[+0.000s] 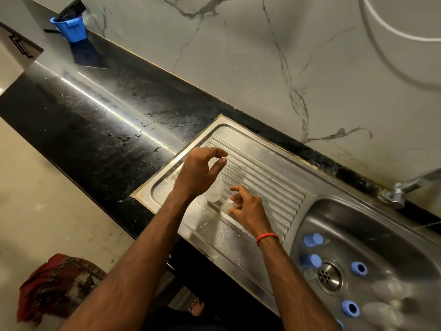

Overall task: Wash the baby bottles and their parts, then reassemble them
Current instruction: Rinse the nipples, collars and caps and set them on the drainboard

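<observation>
1. A ribbed stainless-steel draining board (262, 168) lies beneath both hands, and the fingers are held just above its grooves
2. A stainless-steel sink basin (372, 235) is seen well apart from the fingers, on the right hand's side; blue plastic bottle collars (359, 268) and blue caps (313, 240) are scattered in it around the drain, with blurred clear parts near them
3. The left hand (199, 173) is held loose, thumb and forefinger parted and closed on nothing
4. The right hand (248, 212) is curled; whether anything is pinched cannot be told
5. A small clear plastic bottle cap (216, 191) is set upright between the two hands, just beside the right fingertips (235, 188)
6. The step is judged to be the setting out of washed parts to drain; parts should be spaced apart on the ribs
7. A blue plastic holder (70, 28) stands far beyond the fingers and obstructs nothing
</observation>
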Demonstrator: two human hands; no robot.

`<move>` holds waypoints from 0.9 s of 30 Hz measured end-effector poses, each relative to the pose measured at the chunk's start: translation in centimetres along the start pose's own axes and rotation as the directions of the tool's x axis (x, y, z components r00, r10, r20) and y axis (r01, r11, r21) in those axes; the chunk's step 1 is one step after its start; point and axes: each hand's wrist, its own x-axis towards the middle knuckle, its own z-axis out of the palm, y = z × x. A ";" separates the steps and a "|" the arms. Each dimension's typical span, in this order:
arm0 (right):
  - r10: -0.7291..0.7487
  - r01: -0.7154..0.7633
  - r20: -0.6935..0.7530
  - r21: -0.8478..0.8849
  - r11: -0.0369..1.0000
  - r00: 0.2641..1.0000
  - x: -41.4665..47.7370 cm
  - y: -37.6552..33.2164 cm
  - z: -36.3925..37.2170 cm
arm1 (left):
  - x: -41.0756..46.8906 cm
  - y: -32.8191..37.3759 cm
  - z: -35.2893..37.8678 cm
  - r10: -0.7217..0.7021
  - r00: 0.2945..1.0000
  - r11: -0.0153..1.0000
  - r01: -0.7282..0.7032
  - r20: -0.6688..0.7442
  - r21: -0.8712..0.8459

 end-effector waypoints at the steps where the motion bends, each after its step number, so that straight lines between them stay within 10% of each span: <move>1: -0.007 0.007 -0.019 -0.001 1.000 1.000 -0.2 0.1 -0.5 | 0.2 0.4 0.2 0.020 1.000 1.000 -0.020 0.003 0.010; 14: 0.203 -0.187 -0.296 0.081 0.979 0.933 -6.9 6.1 -13.9 | 1.9 10.5 8.8 0.275 0.944 0.961 -0.269 0.179 -0.057; 27: 0.594 -0.595 -0.052 -0.146 0.790 0.802 -19.5 17.8 -19.4 | -1.9 18.5 20.9 0.375 0.759 0.926 -0.333 0.532 -0.177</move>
